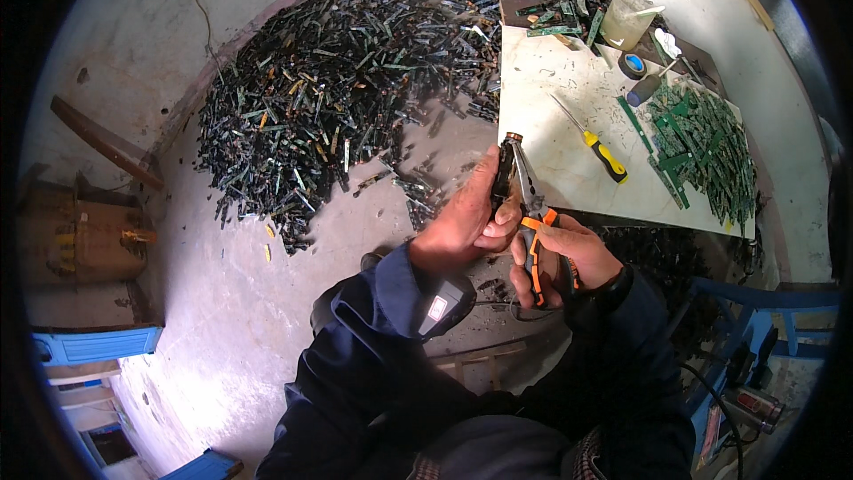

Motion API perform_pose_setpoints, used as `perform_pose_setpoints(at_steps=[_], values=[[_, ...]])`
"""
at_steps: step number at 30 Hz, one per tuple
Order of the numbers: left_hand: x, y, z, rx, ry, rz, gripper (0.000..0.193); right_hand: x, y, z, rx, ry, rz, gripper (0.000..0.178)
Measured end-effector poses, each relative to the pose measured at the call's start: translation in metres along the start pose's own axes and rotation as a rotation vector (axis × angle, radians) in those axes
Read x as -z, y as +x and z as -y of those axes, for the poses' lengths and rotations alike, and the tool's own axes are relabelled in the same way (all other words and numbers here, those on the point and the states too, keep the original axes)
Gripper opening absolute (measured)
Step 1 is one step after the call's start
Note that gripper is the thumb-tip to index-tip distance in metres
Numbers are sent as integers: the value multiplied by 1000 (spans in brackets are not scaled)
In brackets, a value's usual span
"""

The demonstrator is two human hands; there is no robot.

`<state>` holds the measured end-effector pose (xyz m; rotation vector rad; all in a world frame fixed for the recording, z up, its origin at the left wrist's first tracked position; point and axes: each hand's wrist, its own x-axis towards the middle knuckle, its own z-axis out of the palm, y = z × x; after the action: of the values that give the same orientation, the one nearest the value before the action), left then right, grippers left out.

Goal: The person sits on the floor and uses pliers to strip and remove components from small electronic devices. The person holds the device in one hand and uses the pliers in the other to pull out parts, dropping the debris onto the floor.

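In front of me my left hand [466, 213] is closed around a slim dark strip-shaped part [504, 169], its upper end sticking up past the fingers. My right hand [577, 253] grips pliers [535, 258] with orange and black handles. Their metal jaws point up and lie right against the dark part; whether they bite on it I cannot tell. A yellow and black screwdriver [606, 158] rests on the white tabletop [555, 89] beyond my right hand.
A wide heap of dark strips [302, 116] covers the floor ahead and left. The tabletop carries piled green circuit-board strips [715, 160], a tape roll [633, 66], a second screwdriver [645, 89] and a cloudy container [625, 22]. A blue frame [755, 295] stands at right, a brown box [102, 240] at left.
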<state>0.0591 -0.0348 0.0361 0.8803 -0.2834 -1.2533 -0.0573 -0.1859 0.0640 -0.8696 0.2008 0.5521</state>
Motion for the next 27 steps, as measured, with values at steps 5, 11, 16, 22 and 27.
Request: perform_pose_setpoints(at_steps=[5, 11, 16, 22, 27], values=[[-1, 1, 0, 12, -7, 6, 64, 3, 1, -2, 13, -59, -25, 31], [3, 1, 4, 54, -99, -26, 64, -2, -2, 3, -37, -165, -115, 30], [5, 2, 4, 49, -131, 0, 64, -2, -3, 7, -46, -205, -108, 29], [5, 2, 3, 50, -93, -20, 64, 2, 2, 3, 83, -383, -178, 25], [7, 3, 3, 106, -28, -104, 63, 27, 15, -21, 518, -1416, -542, 24]])
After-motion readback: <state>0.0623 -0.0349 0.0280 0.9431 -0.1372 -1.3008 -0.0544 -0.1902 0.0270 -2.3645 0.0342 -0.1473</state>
